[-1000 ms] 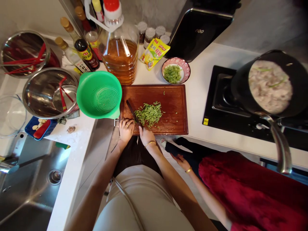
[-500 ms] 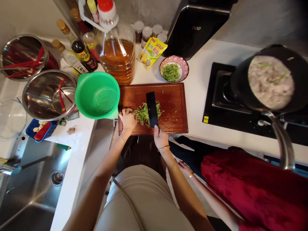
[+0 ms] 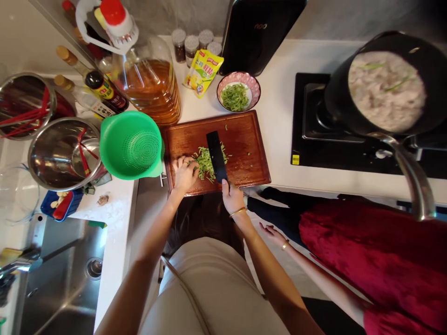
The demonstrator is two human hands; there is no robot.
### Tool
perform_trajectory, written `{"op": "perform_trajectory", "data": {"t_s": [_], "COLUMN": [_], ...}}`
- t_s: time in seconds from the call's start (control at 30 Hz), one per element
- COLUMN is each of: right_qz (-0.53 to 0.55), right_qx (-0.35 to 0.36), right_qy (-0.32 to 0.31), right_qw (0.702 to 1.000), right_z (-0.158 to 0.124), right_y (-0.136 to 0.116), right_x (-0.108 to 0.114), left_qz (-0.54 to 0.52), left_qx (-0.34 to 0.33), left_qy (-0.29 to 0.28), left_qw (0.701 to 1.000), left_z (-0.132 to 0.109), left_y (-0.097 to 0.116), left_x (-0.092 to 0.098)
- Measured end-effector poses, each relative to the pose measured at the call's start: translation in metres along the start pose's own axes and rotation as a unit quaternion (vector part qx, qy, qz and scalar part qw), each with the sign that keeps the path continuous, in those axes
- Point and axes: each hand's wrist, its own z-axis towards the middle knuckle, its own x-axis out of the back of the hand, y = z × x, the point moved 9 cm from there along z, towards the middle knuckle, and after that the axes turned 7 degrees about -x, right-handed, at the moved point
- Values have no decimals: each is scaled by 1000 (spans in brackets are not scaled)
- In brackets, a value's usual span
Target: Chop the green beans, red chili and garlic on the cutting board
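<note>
With my right grip (image 3: 233, 197) I hold one black cleaver (image 3: 217, 157), the fingers closed around its handle. Its blade is over a heap of green shreds (image 3: 202, 159), which lies on one wooden cutting board (image 3: 246, 139), toward the near side. My left grip (image 3: 185, 174) rests at the left side of this heap with bent fingers; whether it pinches some shreds, I cannot tell.

Behind the board, on the white tabletop (image 3: 277, 111), stands one pink-rimmed bowl (image 3: 255, 88) containing more such shreds. To its left are one yellow packet (image 3: 204, 72), four small jars (image 3: 179, 46) and one big oil jug (image 3: 150, 88), partly filled with amber liquid. One green colander (image 3: 113, 139) is just beside the board's left end. Further left I count two steel vessels (image 3: 42, 151): the farther contains red chopsticks (image 3: 35, 118); in the nearer also red sticks appear, but these may be partly reflections. One blue tray (image 3: 75, 200) holds pale garlic cloves (image 3: 55, 204) and one red thing (image 3: 63, 207). At right, one black pan (image 3: 433, 74) contains pale food (image 3: 387, 93) with two green strips.
</note>
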Motion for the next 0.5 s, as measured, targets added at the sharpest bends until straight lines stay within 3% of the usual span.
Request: {"op": "perform_trajectory", "data": {"t_s": [0.27,0.37,0.5], "right_qz": [10,17,13], "right_qx": [9,16,15], "right_qy": [12,18,11], "right_qw": [1000,1000,1000], "right_z": [3,2,0], "right_y": [5,6,6], "right_x": [-3,-2,-3], "left_qz": [51,60,65], "left_qx": [-73,-66,-30], "left_qy": [-75,-49,13], "left_qw": [993,995,997], "left_z": [5,7,2], "left_y": [13,17,12], "left_x": [-11,-4,19]}}
